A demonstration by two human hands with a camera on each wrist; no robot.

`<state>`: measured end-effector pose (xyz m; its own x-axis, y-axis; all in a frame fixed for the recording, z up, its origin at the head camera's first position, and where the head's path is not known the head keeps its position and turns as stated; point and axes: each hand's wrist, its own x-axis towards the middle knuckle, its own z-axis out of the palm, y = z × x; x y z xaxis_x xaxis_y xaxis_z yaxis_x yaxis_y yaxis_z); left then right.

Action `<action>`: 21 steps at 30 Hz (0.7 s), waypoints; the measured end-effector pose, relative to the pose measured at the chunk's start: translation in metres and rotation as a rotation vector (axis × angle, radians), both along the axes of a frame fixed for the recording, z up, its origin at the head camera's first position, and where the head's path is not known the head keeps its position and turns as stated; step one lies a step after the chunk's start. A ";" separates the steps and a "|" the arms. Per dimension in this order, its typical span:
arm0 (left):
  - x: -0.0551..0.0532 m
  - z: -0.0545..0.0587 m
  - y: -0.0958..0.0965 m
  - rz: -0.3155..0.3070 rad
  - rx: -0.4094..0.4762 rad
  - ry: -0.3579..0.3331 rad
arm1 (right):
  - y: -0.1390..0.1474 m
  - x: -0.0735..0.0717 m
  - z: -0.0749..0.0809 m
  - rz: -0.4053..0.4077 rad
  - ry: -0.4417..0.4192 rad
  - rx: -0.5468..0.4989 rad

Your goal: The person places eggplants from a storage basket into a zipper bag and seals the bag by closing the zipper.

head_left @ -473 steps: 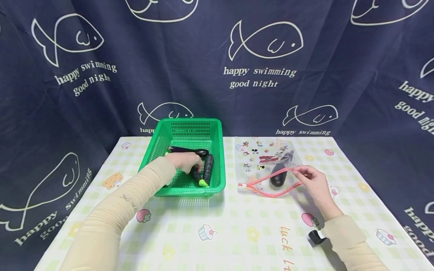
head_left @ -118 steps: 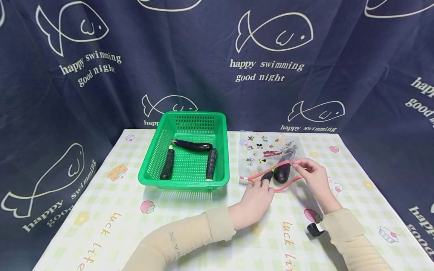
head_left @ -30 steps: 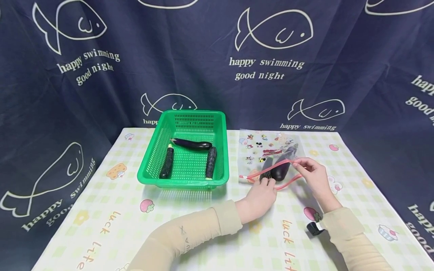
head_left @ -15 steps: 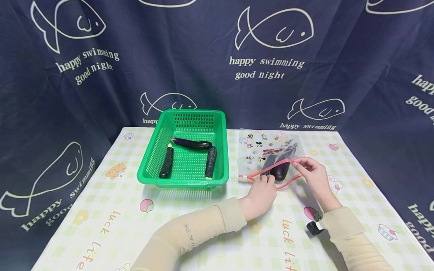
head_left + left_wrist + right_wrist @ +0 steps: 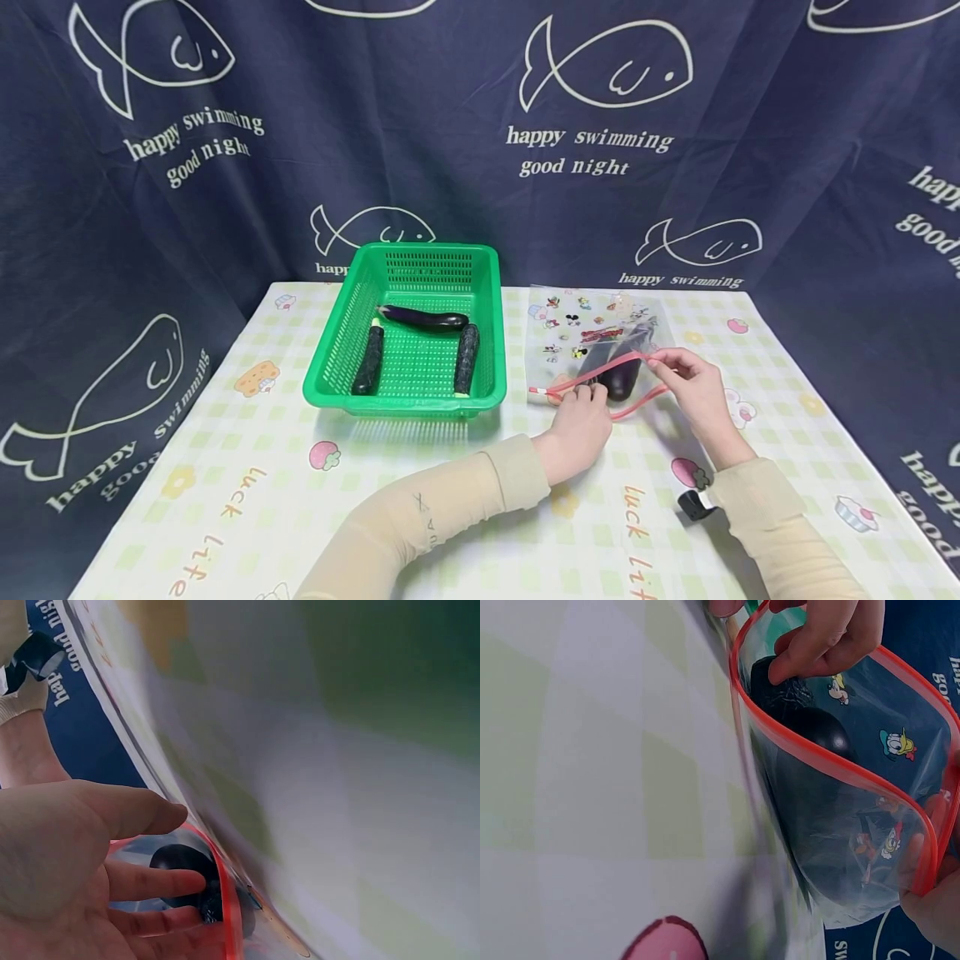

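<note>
A clear zip bag (image 5: 555, 333) with a red rim and cartoon prints lies at the right of the table, its mouth spread. My right hand (image 5: 693, 400) pinches the rim at the mouth's right end. Inside lie a plump eggplant (image 5: 621, 382) and, left of it, a dark, bumpy cucumber (image 5: 769, 690), mostly hidden in the head view. My left hand (image 5: 579, 429) reaches into the mouth, fingertips (image 5: 780, 671) against the cucumber's near end. In the left wrist view its fingers look nearly straight, and the thumb (image 5: 161, 814) stays outside the rim.
Left of the bag stands a green plastic basket (image 5: 405, 405). It holds a slim eggplant (image 5: 423, 318) and two dark cucumbers, one at the left (image 5: 369, 362) and one at the right (image 5: 467, 360). A dark blue fish-print curtain (image 5: 420, 125) hangs behind the table.
My left hand has gone from the basket to the bag, bringing a cucumber inside. Over the last second the cucumber slid deeper beside the eggplant. My right hand has kept its hold on the rim.
</note>
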<state>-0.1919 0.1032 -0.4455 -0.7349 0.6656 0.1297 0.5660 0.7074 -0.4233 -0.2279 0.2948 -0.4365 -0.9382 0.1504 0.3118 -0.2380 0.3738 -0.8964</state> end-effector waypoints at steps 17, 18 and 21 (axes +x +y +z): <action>0.005 0.006 -0.003 -0.007 -0.036 -0.038 | -0.002 0.002 0.001 -0.006 0.011 0.010; 0.006 0.007 -0.003 -0.015 -0.040 -0.034 | -0.002 0.002 0.001 -0.006 0.012 0.009; 0.009 0.011 -0.005 -0.033 -0.035 -0.040 | -0.002 0.002 0.001 -0.004 0.013 0.010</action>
<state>-0.1828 0.0981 -0.4346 -0.7167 0.6931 0.0771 0.6055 0.6733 -0.4244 -0.2261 0.2931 -0.4353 -0.9333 0.1508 0.3258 -0.2485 0.3835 -0.8895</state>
